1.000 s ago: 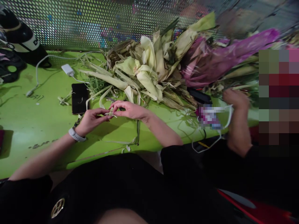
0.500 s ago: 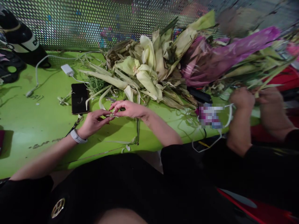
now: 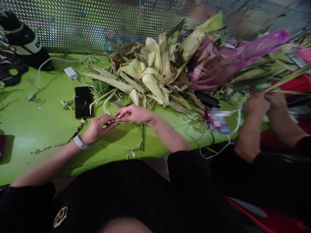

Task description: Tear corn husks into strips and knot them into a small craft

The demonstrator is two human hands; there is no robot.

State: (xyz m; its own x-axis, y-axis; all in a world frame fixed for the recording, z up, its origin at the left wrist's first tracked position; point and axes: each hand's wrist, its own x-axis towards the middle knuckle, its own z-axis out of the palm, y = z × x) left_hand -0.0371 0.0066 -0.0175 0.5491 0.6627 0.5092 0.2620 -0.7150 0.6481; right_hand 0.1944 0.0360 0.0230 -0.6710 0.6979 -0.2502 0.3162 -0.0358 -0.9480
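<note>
lime-green table [image 3: 31,123], pale yellow-green husks [image 3: 150,77], purple wrap [image 3: 233,58].

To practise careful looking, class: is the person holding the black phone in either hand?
No, the phone lies on the green table, while the left hand and right hand pinch a small husk strip.

Left hand [image 3: 97,127] and right hand [image 3: 133,114] meet fingertip to fingertip, pinching.

Lighting was pretty even, coming from overhead. The left hand [image 3: 97,127] and right hand [image 3: 132,114] threw soft shadows on the green table [image 3: 29,129], and the husk strip [image 3: 117,120] they pinched looked mushy. The perforated screen [image 3: 73,22] glared a bit. The right edge was smeared, the purple plastic wrap [image 3: 243,53] blurry, the corners bent by the wide lens.
</note>
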